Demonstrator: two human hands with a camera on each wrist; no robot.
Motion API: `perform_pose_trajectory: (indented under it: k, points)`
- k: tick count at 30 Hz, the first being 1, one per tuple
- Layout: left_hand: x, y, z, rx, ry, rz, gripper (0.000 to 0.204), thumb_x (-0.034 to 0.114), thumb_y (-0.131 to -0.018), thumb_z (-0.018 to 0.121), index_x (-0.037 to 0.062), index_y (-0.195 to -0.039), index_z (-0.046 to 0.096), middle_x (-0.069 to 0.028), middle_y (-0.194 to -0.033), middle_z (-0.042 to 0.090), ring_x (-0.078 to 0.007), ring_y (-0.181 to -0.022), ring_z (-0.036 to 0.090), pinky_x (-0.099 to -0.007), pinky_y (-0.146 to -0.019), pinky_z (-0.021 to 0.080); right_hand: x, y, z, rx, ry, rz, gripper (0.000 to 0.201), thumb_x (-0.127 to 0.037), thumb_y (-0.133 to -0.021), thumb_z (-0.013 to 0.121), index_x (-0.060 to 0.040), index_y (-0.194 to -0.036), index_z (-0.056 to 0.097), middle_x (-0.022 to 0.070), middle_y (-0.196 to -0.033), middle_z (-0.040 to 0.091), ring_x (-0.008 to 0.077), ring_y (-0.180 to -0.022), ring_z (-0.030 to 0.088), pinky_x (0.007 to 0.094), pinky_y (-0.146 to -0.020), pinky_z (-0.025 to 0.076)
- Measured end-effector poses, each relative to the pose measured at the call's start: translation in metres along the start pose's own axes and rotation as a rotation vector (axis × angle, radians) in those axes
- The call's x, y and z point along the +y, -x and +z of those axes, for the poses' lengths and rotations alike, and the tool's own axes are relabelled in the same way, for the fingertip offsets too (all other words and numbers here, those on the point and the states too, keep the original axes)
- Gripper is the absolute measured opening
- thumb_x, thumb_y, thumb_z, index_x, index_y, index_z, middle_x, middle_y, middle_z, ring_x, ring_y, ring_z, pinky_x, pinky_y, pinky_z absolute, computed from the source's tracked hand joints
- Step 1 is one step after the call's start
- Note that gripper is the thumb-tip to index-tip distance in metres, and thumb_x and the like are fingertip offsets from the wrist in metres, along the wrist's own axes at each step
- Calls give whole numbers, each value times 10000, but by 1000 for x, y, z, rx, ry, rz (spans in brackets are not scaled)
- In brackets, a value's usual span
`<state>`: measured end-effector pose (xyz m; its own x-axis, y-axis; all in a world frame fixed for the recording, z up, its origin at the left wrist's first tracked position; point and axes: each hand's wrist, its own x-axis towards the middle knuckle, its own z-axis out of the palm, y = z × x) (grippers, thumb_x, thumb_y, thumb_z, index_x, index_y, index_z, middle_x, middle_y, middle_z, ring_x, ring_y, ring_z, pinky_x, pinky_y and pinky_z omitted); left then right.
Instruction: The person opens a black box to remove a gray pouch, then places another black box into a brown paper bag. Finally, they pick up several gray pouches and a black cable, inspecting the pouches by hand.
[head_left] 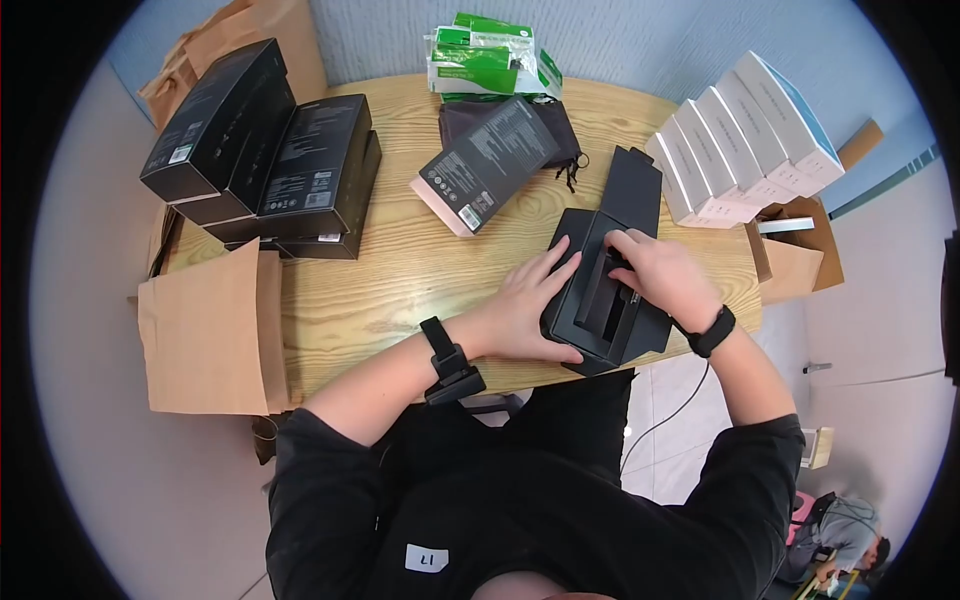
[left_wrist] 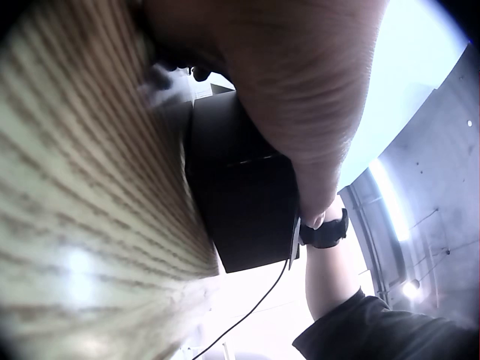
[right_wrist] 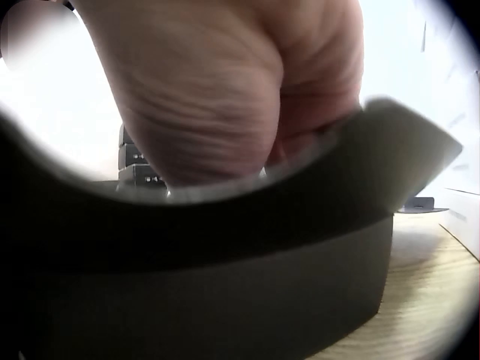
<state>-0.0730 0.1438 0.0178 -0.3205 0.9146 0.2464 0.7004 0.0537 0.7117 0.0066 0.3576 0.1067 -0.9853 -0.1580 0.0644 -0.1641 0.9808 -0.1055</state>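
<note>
Box (head_left: 572,235) lies open at the table's (head_left: 395,290) near edge; the left hand (head_left: 520,312) rests on it, fingers spread, while the right hand (head_left: 672,275) pinches the insert (head_left: 598,302) inside.

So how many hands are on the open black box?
2. The left hand spreads over the left side of the black box; the right hand has its fingers curled at the black insert inside.

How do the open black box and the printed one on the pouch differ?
The open black box, flaps spread, looks plain; the printed black box shows text and a barcode. The left hand and right hand are at the open box; the printed box lies untouched. Both are black.
</note>
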Motion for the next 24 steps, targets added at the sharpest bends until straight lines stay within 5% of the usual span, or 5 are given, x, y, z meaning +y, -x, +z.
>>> perform_pose_trajectory:
  k: [6, 9, 11, 17, 24]
  points:
    - [-3, 1, 2, 30, 5, 28, 1131, 563, -635, 746, 39, -1455, 169, -245, -1496, 105, -426, -1349, 193, -485, -1093, 202, 5, -4, 7, 10, 79, -67, 236, -146, -731, 686, -80, -928, 574, 83, -842, 574, 279, -746, 609, 364, -656, 493]
    - [-4, 0, 3, 40, 0, 39, 1126, 571, -634, 743, 34, -1450, 182, -254, -1489, 116, -427, -1339, 213, -491, -1087, 212, 8, -8, 4, 135, 54, -250, 183, -99, -735, 669, -57, -862, 544, 99, -819, 559, 289, -786, 595, 364, -675, 483]
    - [-4, 1, 3, 43, -1, 39, 1124, 572, -635, 742, 36, -1450, 183, -254, -1489, 117, -428, -1338, 216, -490, -1088, 211, 9, -10, -3, 242, -77, -216, 158, -48, -780, 625, -31, -866, 494, 114, -830, 577, 291, -848, 598, 344, -711, 476]
    - [-1, 1, 0, 16, 4, 18, 1090, 554, -675, 724, 63, -1464, 154, -229, -1505, 100, -424, -1354, 190, -477, -1096, 193, 17, -6, 2, 136, -631, 118, 183, -58, -852, 587, -15, -970, 453, 123, -877, 624, 226, -804, 631, 307, -688, 477]
    - [-8, -5, 2, 229, 181, 1, 542, 300, -834, 645, 45, -1289, 495, -183, -1424, 338, -348, -1302, 304, -423, -1051, 294, 3, -11, -5, 113, -488, 191, 213, -69, -840, 642, -33, -1015, 525, 3, -784, 565, 84, -645, 507, 224, -615, 428]
